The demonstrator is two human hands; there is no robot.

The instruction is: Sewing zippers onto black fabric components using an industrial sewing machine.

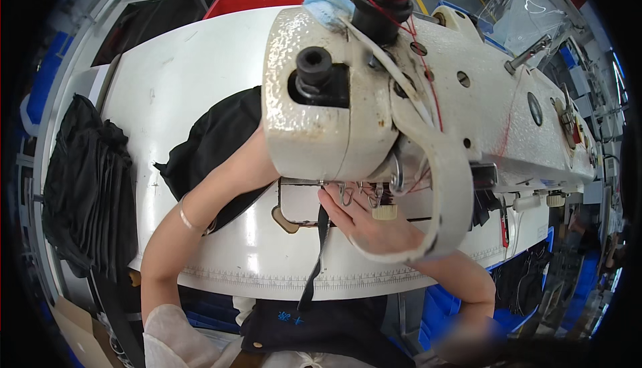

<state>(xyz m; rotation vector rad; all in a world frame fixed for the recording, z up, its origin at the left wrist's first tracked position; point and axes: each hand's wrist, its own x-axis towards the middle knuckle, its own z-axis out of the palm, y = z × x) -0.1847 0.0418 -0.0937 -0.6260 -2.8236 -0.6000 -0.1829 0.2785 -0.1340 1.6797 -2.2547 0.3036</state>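
A white industrial sewing machine fills the middle and right. My left hand reaches behind its head beside black cloth; its fingers are hidden there. Under the machine's arm, my right hand lies on the bed with fingers stretched out, partly covered by wire thread guides and the pale curved lever. Its fingertips are at the upper end of a narrow black zipper strip. That strip hangs over the table's front edge, and its upper end goes out of sight under the machine head.
Folded black cloth pieces hang over the table's left edge. A printed ruler runs along the front edge of the white table. Red thread runs down the machine. At right are a red-handled tool and blue bins.
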